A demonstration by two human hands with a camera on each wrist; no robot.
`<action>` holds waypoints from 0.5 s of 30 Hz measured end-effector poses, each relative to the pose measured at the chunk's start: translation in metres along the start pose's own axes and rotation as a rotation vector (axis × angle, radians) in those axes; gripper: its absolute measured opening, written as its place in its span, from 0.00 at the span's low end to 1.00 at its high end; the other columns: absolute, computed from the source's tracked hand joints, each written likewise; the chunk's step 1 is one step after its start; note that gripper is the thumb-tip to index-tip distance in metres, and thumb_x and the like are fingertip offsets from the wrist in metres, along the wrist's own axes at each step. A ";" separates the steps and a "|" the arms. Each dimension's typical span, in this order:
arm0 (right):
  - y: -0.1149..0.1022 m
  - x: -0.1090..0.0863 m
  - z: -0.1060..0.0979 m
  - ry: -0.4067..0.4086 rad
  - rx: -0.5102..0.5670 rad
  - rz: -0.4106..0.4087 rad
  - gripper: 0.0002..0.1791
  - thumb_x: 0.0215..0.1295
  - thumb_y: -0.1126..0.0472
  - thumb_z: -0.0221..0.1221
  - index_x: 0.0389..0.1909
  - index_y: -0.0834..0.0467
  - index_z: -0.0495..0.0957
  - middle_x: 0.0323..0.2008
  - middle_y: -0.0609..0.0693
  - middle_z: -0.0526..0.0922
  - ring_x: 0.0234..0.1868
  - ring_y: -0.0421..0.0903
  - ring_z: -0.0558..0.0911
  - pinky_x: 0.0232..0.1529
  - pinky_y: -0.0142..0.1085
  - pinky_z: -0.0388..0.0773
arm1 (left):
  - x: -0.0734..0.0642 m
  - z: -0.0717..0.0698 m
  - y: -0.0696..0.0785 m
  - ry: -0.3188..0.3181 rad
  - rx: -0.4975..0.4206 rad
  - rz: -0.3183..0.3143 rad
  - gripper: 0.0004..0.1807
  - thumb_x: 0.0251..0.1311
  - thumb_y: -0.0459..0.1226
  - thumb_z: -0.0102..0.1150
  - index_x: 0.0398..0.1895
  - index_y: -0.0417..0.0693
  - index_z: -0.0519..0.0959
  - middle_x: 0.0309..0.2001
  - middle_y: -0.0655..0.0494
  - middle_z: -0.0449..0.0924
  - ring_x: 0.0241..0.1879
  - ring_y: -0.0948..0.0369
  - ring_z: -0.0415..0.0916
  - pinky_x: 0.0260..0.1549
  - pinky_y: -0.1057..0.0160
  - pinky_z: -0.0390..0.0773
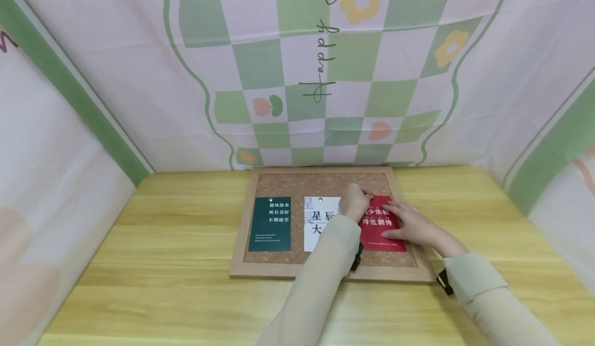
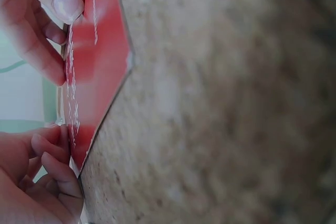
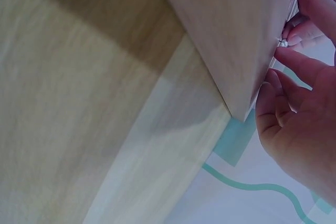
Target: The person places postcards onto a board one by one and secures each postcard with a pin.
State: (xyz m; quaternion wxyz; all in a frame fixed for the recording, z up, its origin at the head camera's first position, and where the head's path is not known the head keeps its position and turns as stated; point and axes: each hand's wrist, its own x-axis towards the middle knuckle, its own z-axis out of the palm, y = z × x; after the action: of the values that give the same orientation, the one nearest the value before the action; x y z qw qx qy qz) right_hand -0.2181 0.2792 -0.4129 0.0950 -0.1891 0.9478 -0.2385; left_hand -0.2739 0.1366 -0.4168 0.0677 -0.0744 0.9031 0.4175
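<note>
A red card (image 1: 382, 240) with white printed characters lies on the right part of a wood-framed cork board (image 1: 297, 259). At the card's top edge, my left hand (image 1: 355, 202) pinches a small pin (image 3: 284, 42), best seen in the right wrist view, where its point is hard to make out. My right hand (image 1: 413, 225) rests on the card's right side with spread fingers, the thumb (image 2: 68, 3) pressing its face in the left wrist view. The left forearm partly covers a white card (image 1: 316, 237) beside the red one.
A dark green card (image 1: 270, 227) hangs at the board's left, with a pin at its top; the white card has one too. The board lies on a wooden table (image 1: 176, 263). Behind it hangs a checked green-and-white cloth (image 1: 348, 98), with cloth walls on both sides.
</note>
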 end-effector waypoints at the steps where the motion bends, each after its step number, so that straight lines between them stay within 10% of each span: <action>1: 0.000 0.000 0.000 0.000 0.001 0.000 0.42 0.56 0.51 0.66 0.64 0.73 0.63 0.65 0.77 0.59 0.63 0.76 0.58 0.60 0.70 0.59 | 0.000 0.000 0.000 -0.002 0.005 0.001 0.06 0.60 0.42 0.61 0.34 0.61 0.87 0.39 0.64 0.87 0.40 0.63 0.82 0.36 0.66 0.75; 15: -0.001 -0.001 0.000 -0.003 -0.004 0.013 0.42 0.56 0.51 0.66 0.64 0.72 0.63 0.65 0.76 0.60 0.63 0.76 0.58 0.59 0.69 0.60 | -0.001 -0.001 0.001 -0.040 0.064 0.035 0.06 0.61 0.43 0.60 0.36 0.61 0.87 0.43 0.63 0.86 0.42 0.62 0.81 0.37 0.64 0.75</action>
State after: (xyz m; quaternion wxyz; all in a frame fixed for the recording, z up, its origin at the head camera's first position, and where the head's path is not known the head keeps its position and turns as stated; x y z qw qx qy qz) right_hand -0.2170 0.2787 -0.4123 0.0974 -0.1835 0.9493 -0.2359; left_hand -0.2731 0.1362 -0.4154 0.0807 -0.0482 0.9155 0.3911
